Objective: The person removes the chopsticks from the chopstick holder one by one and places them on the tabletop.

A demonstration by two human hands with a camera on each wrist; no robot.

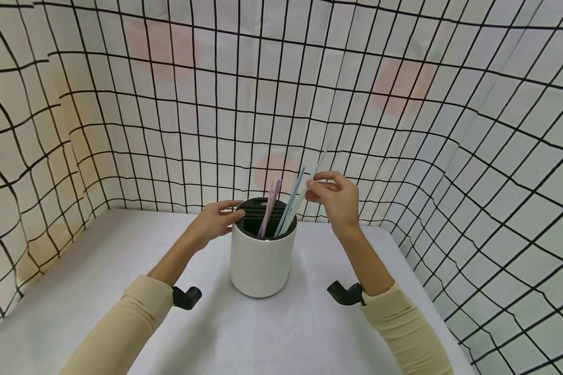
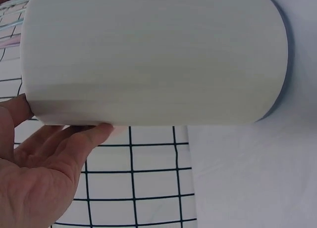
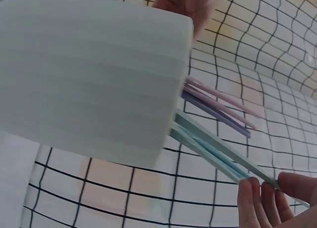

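A white cylindrical holder (image 1: pixel 262 265) with a black slotted top insert (image 1: pixel 258 204) stands upright on the table. My left hand (image 1: pixel 212 221) grips its upper left side, thumb at the rim and fingers against the outer wall. Pink and purple straws (image 3: pixel 223 103) lean in the opening, with light blue straws (image 1: pixel 291 200) to their right. My right hand (image 1: pixel 341 203) pinches a pale green straw (image 3: pixel 228 150) between thumb and fingers, above the rim's right side. That straw's lower part slants down into the holder, and its thin upper end rises past the fingertips.
A white cloth covers the table (image 1: pixel 258 338). Black wire grid panels (image 1: pixel 206 114) enclose the back and both sides, with pale fabric behind them. Black wrist mounts (image 1: pixel 186 298) stick out at both sleeve cuffs.
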